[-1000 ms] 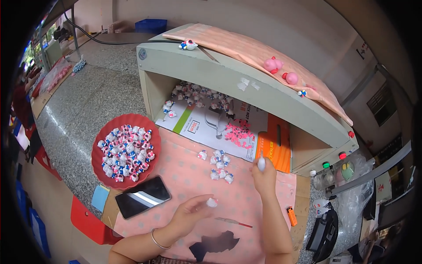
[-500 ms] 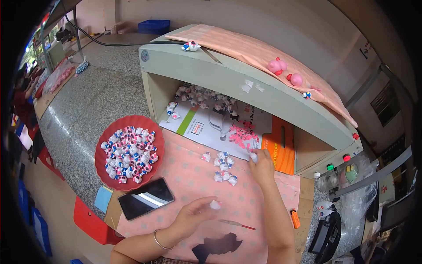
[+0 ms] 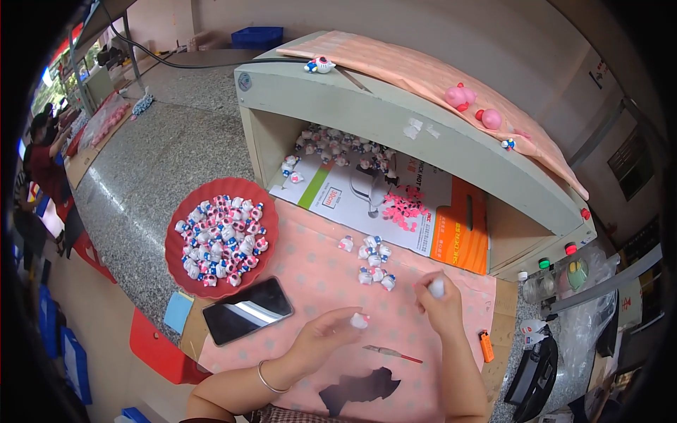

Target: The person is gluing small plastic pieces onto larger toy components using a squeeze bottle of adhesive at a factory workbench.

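My left hand (image 3: 326, 340) pinches a small white and pink figurine (image 3: 360, 321) above the pink dotted cloth (image 3: 317, 275). A little to the right, my right hand (image 3: 441, 303) grips a small white piece (image 3: 437, 287) between its fingertips. Just beyond both hands lies a cluster of small figurines (image 3: 370, 257) on the cloth. A thin red-handled tool (image 3: 391, 352) rests on the cloth near my right forearm.
A red plate (image 3: 176, 257) heaped with figurines sits at the left, a black phone (image 3: 247, 310) below it. Behind stands a grey open box (image 3: 395, 120) with more figurines, pink bits (image 3: 405, 208) and printed cardboard inside. An orange lighter (image 3: 486, 346) lies right.
My right hand has drawn back from the pink bits by the box toward me, carrying the small white piece. My left hand stays in place with its figurine.
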`<control>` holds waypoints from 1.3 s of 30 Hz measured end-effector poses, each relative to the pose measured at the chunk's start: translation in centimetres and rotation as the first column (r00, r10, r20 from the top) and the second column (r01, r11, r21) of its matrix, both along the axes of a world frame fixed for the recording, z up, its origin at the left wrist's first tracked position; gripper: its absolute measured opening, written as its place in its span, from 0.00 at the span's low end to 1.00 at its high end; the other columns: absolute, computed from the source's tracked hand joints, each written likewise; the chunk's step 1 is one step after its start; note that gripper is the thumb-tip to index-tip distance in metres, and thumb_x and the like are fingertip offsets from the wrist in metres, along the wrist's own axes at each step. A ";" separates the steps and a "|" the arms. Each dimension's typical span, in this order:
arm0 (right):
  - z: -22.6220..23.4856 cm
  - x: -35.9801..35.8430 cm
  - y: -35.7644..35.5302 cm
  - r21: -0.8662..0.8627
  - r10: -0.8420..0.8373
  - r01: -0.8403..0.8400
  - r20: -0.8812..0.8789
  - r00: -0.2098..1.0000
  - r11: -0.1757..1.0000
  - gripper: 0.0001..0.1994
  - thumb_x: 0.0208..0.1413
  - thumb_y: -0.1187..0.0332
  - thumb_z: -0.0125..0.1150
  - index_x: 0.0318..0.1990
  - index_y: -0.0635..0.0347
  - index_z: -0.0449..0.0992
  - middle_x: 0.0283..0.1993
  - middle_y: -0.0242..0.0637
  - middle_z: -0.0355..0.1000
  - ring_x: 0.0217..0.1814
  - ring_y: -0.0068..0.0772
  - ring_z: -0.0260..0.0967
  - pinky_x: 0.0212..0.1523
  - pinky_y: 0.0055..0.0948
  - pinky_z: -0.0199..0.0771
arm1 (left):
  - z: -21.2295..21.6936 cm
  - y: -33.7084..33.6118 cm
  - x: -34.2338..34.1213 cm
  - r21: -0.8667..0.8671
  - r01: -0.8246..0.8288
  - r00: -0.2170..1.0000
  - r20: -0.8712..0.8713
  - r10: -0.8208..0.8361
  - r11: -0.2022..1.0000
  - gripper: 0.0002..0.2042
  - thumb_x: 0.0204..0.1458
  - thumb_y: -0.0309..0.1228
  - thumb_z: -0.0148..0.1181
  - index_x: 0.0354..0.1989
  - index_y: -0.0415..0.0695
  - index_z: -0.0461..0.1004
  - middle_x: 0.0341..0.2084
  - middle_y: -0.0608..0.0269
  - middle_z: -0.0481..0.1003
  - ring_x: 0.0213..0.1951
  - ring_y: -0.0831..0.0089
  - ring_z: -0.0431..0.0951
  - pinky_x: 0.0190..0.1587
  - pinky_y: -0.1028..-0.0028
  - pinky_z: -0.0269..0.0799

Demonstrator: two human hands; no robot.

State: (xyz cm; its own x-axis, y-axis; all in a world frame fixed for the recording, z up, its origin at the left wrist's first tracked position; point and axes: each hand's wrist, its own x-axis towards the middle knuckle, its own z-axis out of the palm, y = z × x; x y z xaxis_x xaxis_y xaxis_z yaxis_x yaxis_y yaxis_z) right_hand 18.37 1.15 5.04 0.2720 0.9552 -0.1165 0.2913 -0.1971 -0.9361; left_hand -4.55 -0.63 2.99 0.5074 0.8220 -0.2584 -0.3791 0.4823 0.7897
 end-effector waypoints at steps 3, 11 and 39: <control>0.9 -2.4 -4.9 0.072 -0.014 0.038 -0.311 0.950 0.997 0.02 0.45 0.79 0.51 0.27 0.66 0.66 0.21 0.38 0.65 0.16 0.23 0.62 0.15 0.21 0.64 | -0.7 -0.1 0.4 0.041 0.022 1.000 -0.019 -0.021 0.999 0.18 0.48 0.22 0.52 0.49 0.41 0.64 0.40 0.62 0.70 0.42 0.76 0.70 0.44 0.76 0.68; -0.3 -5.0 -8.2 -0.045 -0.055 0.036 -0.545 0.837 0.998 0.03 0.46 0.81 0.53 0.30 0.69 0.67 0.24 0.42 0.67 0.20 0.26 0.65 0.18 0.20 0.65 | -1.2 -1.4 2.6 0.105 0.028 0.996 -0.089 -0.019 0.994 0.17 0.48 0.20 0.52 0.49 0.40 0.65 0.36 0.64 0.72 0.37 0.79 0.71 0.41 0.80 0.68; -3.2 -5.6 -7.9 -0.046 -0.051 0.041 -0.230 0.972 0.998 0.11 0.45 0.68 0.60 0.36 0.62 0.71 0.30 0.33 0.70 0.32 0.20 0.65 0.33 0.20 0.66 | -1.3 -1.1 3.1 0.120 0.057 0.989 -0.141 -0.040 0.991 0.14 0.48 0.21 0.53 0.45 0.38 0.68 0.38 0.62 0.72 0.40 0.79 0.71 0.43 0.80 0.68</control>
State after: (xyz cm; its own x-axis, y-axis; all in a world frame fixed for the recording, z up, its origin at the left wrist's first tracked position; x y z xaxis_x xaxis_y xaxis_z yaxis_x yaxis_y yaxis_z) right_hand 12.80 -6.77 1.89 0.2769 0.9354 -0.2199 0.0582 -0.2448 -0.9678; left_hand -1.50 -1.75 1.68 0.5141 0.8271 -0.2271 -0.2405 0.3932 0.8875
